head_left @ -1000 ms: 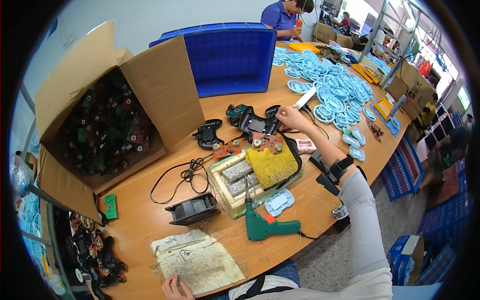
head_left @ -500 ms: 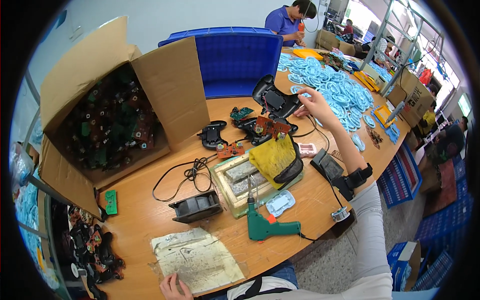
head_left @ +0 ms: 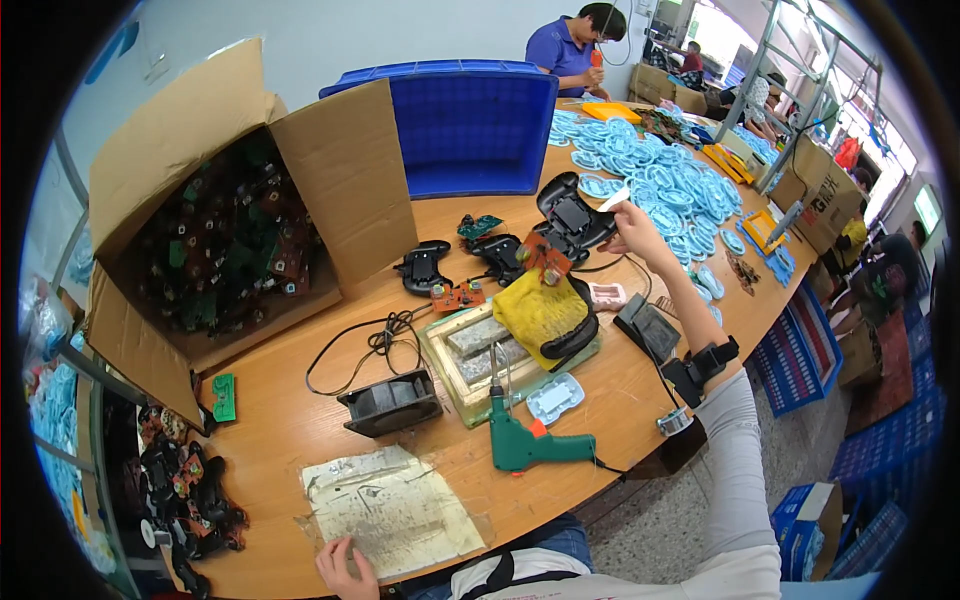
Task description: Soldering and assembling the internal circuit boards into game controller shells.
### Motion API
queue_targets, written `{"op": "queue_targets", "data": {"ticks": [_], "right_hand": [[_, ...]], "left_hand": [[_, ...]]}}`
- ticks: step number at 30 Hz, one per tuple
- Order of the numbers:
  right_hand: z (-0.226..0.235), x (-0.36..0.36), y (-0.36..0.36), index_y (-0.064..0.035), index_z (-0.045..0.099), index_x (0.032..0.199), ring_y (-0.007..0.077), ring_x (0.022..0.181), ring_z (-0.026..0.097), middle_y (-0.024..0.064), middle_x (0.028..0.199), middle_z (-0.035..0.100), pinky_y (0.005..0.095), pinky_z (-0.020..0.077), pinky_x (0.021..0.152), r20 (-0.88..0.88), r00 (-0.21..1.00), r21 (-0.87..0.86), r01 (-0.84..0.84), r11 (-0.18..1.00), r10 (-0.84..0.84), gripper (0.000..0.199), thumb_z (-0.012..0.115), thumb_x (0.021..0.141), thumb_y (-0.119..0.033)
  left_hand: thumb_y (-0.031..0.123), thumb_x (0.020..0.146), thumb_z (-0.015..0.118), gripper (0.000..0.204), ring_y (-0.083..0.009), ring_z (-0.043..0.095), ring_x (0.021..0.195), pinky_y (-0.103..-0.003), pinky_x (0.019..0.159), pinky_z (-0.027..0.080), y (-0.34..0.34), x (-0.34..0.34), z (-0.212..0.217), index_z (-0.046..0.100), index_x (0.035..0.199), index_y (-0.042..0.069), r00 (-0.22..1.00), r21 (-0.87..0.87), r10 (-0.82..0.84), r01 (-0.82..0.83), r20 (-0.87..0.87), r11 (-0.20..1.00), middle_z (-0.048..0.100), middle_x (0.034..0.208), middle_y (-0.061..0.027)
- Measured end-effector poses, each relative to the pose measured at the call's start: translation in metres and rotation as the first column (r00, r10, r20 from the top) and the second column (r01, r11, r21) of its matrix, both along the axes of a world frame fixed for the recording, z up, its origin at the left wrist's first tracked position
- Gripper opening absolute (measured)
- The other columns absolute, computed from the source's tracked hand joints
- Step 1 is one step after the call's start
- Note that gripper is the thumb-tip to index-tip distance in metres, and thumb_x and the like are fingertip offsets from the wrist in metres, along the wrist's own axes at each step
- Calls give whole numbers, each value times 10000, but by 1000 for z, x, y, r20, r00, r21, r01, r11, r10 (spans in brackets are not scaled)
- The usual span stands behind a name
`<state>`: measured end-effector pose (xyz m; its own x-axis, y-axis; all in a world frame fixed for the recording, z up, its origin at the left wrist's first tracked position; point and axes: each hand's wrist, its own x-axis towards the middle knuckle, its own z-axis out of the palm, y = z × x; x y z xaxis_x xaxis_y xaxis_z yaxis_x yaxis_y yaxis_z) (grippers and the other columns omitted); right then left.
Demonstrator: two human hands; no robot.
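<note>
My right hand pinches the right grip of a black game controller half, held tilted above the table with its inner side showing. A pale sliver shows at the fingertips; what it is I cannot tell. Just below, an orange circuit board stands tilted by a yellow sponge cloth. Two more black controller parts, one of them here, lie to the left. On the near edge of a stained paper sheet, my left hand rests with loosely bent fingers, holding nothing.
A green soldering gun lies before a tray. Nearby are a black fan and a light-blue shell. A carton of circuit boards and blue bin stand behind; blue parts pile right, near a co-worker.
The black controller half has come down and turned in my right hand. The orange circuit board has tipped up from lying flatter. My left hand stays by the paper.
</note>
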<state>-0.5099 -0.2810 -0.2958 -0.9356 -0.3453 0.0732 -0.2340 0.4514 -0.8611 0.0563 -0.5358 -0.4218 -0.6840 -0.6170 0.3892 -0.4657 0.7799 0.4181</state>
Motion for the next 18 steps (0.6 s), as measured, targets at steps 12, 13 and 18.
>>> {"op": "queue_targets", "data": {"ticks": [12, 13, 18], "right_hand": [[61, 91, 1, -51, 437, 1132, 179, 787, 661, 116, 929, 619, 257, 532, 663, 0, 994, -271, -109, 956, 113, 228, 342, 966, -175], [67, 104, 1, -51, 447, 1124, 173, 784, 660, 116, 932, 620, 252, 533, 657, -30, 989, -279, -148, 949, 146, 226, 347, 965, -176], [96, 171, 10, -47, 465, 1131, 157, 744, 659, 98, 889, 628, 245, 543, 644, -176, 961, -282, -255, 925, 211, 228, 358, 958, -150]], "left_hand": [[39, 857, 531, 254, -195, 539, 1014, -305, 865, 428, 25, -103, 84, 519, 1105, -14, 893, 819, -252, 445, -373, 363, 556, 1092, -130], [30, 863, 528, 283, -170, 542, 1018, -288, 875, 431, 31, -118, 91, 494, 1141, -13, 866, 832, -281, 486, -414, 270, 558, 1102, -121], [162, 922, 463, 449, -236, 492, 1124, -337, 934, 391, 65, -183, 107, 304, 1321, 33, 771, 813, -317, 582, -552, 1, 472, 1233, -158]]}}
